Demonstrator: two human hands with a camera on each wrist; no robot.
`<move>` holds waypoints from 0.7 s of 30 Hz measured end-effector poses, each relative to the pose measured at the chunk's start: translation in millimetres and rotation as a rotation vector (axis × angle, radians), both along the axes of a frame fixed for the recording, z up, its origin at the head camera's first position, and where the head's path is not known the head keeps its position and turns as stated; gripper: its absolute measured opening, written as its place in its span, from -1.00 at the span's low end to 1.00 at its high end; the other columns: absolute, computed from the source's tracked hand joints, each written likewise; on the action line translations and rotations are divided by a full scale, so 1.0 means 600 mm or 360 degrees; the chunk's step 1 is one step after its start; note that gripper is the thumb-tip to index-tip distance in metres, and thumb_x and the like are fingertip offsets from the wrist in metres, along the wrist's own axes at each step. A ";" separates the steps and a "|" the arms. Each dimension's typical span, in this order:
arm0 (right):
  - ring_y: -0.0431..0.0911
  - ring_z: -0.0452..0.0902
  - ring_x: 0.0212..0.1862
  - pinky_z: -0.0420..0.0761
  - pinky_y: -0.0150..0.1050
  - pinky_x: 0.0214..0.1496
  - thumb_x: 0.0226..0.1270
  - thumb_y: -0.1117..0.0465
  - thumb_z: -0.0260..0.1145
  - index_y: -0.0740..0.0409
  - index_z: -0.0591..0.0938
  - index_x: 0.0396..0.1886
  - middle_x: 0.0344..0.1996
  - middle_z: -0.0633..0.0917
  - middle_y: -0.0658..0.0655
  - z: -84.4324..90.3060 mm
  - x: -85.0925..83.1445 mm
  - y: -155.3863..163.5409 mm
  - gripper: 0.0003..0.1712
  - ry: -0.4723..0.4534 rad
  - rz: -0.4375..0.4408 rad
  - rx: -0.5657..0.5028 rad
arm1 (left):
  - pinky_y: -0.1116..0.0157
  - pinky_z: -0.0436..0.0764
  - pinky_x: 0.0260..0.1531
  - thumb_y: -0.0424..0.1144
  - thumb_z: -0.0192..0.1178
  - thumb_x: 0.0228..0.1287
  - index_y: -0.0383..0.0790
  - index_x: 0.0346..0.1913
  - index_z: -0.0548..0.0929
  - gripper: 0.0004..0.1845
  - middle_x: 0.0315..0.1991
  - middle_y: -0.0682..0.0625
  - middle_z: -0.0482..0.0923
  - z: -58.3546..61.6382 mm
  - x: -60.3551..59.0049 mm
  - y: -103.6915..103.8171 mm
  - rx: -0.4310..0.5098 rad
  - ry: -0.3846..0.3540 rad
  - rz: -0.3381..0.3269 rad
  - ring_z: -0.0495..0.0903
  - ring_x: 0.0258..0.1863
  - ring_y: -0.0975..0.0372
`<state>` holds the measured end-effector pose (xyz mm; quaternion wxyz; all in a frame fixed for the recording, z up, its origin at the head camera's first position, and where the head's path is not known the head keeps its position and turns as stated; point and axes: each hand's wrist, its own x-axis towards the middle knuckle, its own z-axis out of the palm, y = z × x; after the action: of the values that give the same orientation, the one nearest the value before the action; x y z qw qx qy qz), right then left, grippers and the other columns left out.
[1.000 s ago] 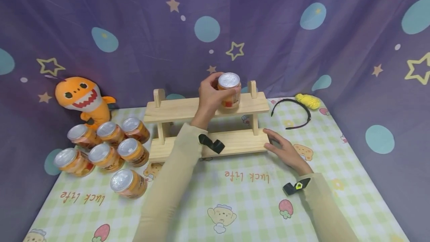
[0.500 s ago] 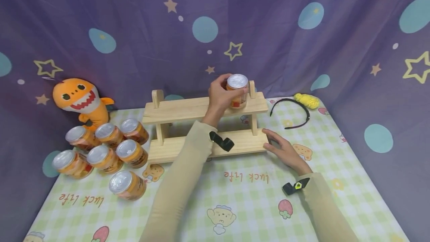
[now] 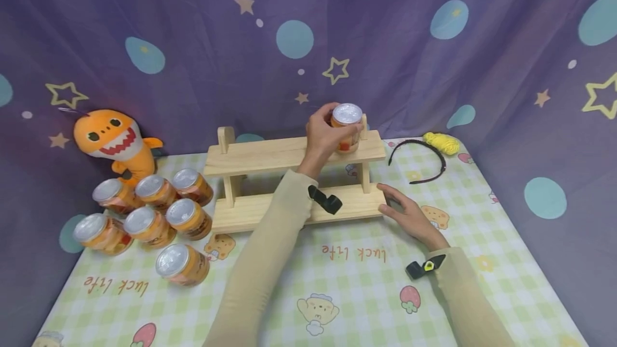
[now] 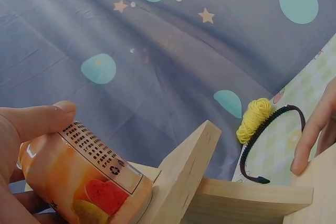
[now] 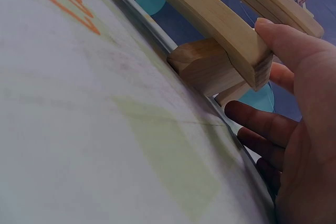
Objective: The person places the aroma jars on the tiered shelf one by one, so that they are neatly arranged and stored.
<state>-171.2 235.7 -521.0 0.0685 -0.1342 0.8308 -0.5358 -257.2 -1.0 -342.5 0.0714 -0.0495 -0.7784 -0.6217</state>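
In the head view my left hand grips an orange-labelled can with a silvery lid. The can is upright at the right end of the upper board of a two-tier wooden shelf, beside the end upright. Seen from the left wrist, the can lies between thumb and fingers, its label showing small print and a red patch; whether its base touches the board is unclear. My right hand holds the lower board's right end, thumb on the near corner and forefinger partly hidden behind the wood.
Several similar cans stand grouped left of the shelf, with an orange shark plush behind them. A black headband and yellow yarn lie at the back right. Purple curtain hangs behind the checked tablecloth.
My left hand has carried the can rightward along the upper board, towards the right upright. My right hand stays at the lower board's end.
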 end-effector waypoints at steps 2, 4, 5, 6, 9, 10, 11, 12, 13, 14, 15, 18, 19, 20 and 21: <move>0.09 0.29 0.50 0.20 0.12 0.52 0.48 0.03 0.25 -0.10 0.30 0.53 0.52 0.34 0.07 0.001 0.001 0.001 -0.32 -0.0001 0.0001 -0.0003 | 0.19 0.62 0.21 -0.16 0.58 -0.05 -0.15 0.18 0.59 -0.33 0.12 -0.09 0.65 0.000 0.000 0.003 -0.0014 0.0010 -0.0012 0.63 0.13 0.12; 0.09 0.28 0.50 0.20 0.12 0.52 0.48 0.03 0.25 -0.11 0.30 0.53 0.52 0.34 0.06 0.003 0.001 0.002 -0.32 -0.0011 0.0004 -0.0008 | 0.20 0.62 0.20 -0.14 0.59 -0.06 -0.14 0.19 0.59 -0.32 0.13 -0.08 0.66 0.000 0.000 0.005 -0.0030 0.0008 -0.0012 0.64 0.13 0.13; 0.09 0.28 0.51 0.20 0.12 0.52 0.48 0.03 0.25 -0.12 0.30 0.53 0.52 0.34 0.06 0.003 0.001 0.002 -0.32 -0.0014 0.0003 -0.0010 | 0.20 0.62 0.21 -0.15 0.59 -0.05 -0.14 0.20 0.58 -0.32 0.13 -0.08 0.65 0.000 0.000 0.006 -0.0040 0.0011 -0.0017 0.63 0.13 0.13; 0.10 0.28 0.51 0.20 0.14 0.53 0.48 0.02 0.25 -0.12 0.30 0.53 0.52 0.33 0.07 0.004 0.002 0.002 -0.32 -0.0018 0.0002 -0.0013 | 0.20 0.61 0.21 -0.14 0.59 -0.05 -0.13 0.21 0.57 -0.31 0.15 -0.08 0.65 0.000 0.000 0.007 -0.0051 0.0010 -0.0022 0.63 0.14 0.13; 0.13 0.26 0.51 0.19 0.17 0.54 0.48 0.01 0.25 -0.11 0.30 0.53 0.53 0.32 0.09 0.006 0.002 0.001 -0.31 -0.0024 -0.0003 -0.0008 | 0.17 0.60 0.24 -0.13 0.58 -0.03 -0.13 0.26 0.52 -0.26 0.19 -0.08 0.62 0.001 0.000 0.006 -0.0083 0.0005 -0.0039 0.61 0.18 0.11; 0.14 0.26 0.51 0.19 0.18 0.54 0.48 0.01 0.25 -0.11 0.30 0.53 0.53 0.32 0.10 0.007 0.002 0.001 -0.31 -0.0023 -0.0007 0.0000 | 0.16 0.59 0.25 -0.12 0.58 -0.02 -0.13 0.28 0.50 -0.24 0.21 -0.09 0.60 0.001 0.001 0.006 -0.0102 0.0006 -0.0050 0.60 0.19 0.10; 0.14 0.26 0.52 0.18 0.18 0.54 0.48 0.01 0.25 -0.11 0.29 0.53 0.53 0.32 0.10 0.007 0.002 0.001 -0.31 -0.0022 -0.0009 0.0005 | 0.15 0.58 0.26 -0.11 0.57 -0.02 -0.12 0.31 0.48 -0.22 0.22 -0.09 0.59 0.002 0.001 0.005 -0.0118 0.0002 -0.0059 0.59 0.20 0.10; 0.14 0.26 0.52 0.18 0.18 0.55 0.48 0.01 0.25 -0.12 0.29 0.53 0.53 0.32 0.10 0.007 0.002 0.001 -0.31 -0.0023 -0.0010 0.0007 | 0.14 0.58 0.26 -0.10 0.57 -0.02 -0.12 0.33 0.46 -0.19 0.23 -0.09 0.58 0.003 0.002 0.004 -0.0130 0.0002 -0.0069 0.59 0.20 0.10; 0.14 0.26 0.52 0.18 0.18 0.55 0.48 0.01 0.25 -0.12 0.29 0.53 0.53 0.32 0.10 0.007 0.002 0.001 -0.31 -0.0024 -0.0009 0.0006 | 0.14 0.59 0.25 -0.09 0.57 -0.01 -0.12 0.35 0.43 -0.17 0.23 -0.10 0.58 0.003 0.002 0.002 -0.0140 0.0003 -0.0077 0.59 0.20 0.09; 0.14 0.26 0.52 0.19 0.18 0.54 0.48 0.01 0.25 -0.12 0.29 0.53 0.53 0.32 0.10 0.006 0.002 0.001 -0.31 -0.0021 -0.0006 0.0005 | 0.14 0.59 0.24 -0.07 0.57 -0.01 -0.12 0.37 0.42 -0.15 0.23 -0.10 0.58 0.005 0.004 0.000 -0.0155 0.0006 -0.0083 0.59 0.19 0.09; 0.14 0.26 0.51 0.19 0.18 0.54 0.48 0.01 0.25 -0.12 0.29 0.54 0.53 0.32 0.10 0.005 0.002 0.001 -0.31 -0.0022 -0.0003 0.0005 | 0.14 0.60 0.23 -0.06 0.56 0.00 -0.11 0.37 0.41 -0.15 0.22 -0.11 0.58 0.006 0.005 -0.003 -0.0167 0.0016 -0.0087 0.59 0.17 0.09; 0.13 0.26 0.51 0.19 0.17 0.53 0.48 0.01 0.25 -0.12 0.29 0.53 0.52 0.33 0.10 0.004 0.001 0.001 -0.31 -0.0021 0.0000 0.0000 | 0.10 0.58 0.23 -0.05 0.56 0.00 -0.12 0.39 0.40 -0.13 0.21 -0.14 0.58 0.014 0.013 -0.015 -0.0184 0.0065 -0.0089 0.57 0.18 0.05; 0.13 0.27 0.51 0.19 0.17 0.53 0.48 0.01 0.25 -0.12 0.29 0.53 0.52 0.34 0.11 0.004 0.001 0.000 -0.31 -0.0019 0.0002 -0.0001 | 0.10 0.56 0.24 -0.04 0.55 0.01 -0.11 0.39 0.40 -0.14 0.22 -0.14 0.57 0.017 0.016 -0.021 -0.0194 0.0084 -0.0084 0.56 0.19 0.05; 0.13 0.27 0.51 0.19 0.17 0.53 0.48 0.01 0.25 -0.12 0.29 0.53 0.52 0.34 0.11 0.004 0.001 0.000 -0.32 -0.0017 0.0001 0.0002 | 0.09 0.54 0.26 -0.05 0.55 0.01 -0.11 0.39 0.40 -0.14 0.23 -0.15 0.56 0.021 0.020 -0.027 -0.0198 0.0109 -0.0078 0.55 0.21 0.04; 0.13 0.27 0.51 0.19 0.16 0.54 0.48 0.01 0.25 -0.12 0.29 0.53 0.51 0.35 0.11 0.004 0.002 0.000 -0.32 -0.0017 0.0001 0.0003 | 0.08 0.53 0.28 -0.06 0.56 0.01 -0.11 0.39 0.40 -0.14 0.25 -0.15 0.55 0.025 0.024 -0.034 -0.0198 0.0133 -0.0072 0.53 0.24 0.03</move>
<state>-170.3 235.8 -518.7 0.0731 -0.1315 0.8309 -0.5357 -242.6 -21.7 -327.7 0.0866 -0.0973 -0.8105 -0.5710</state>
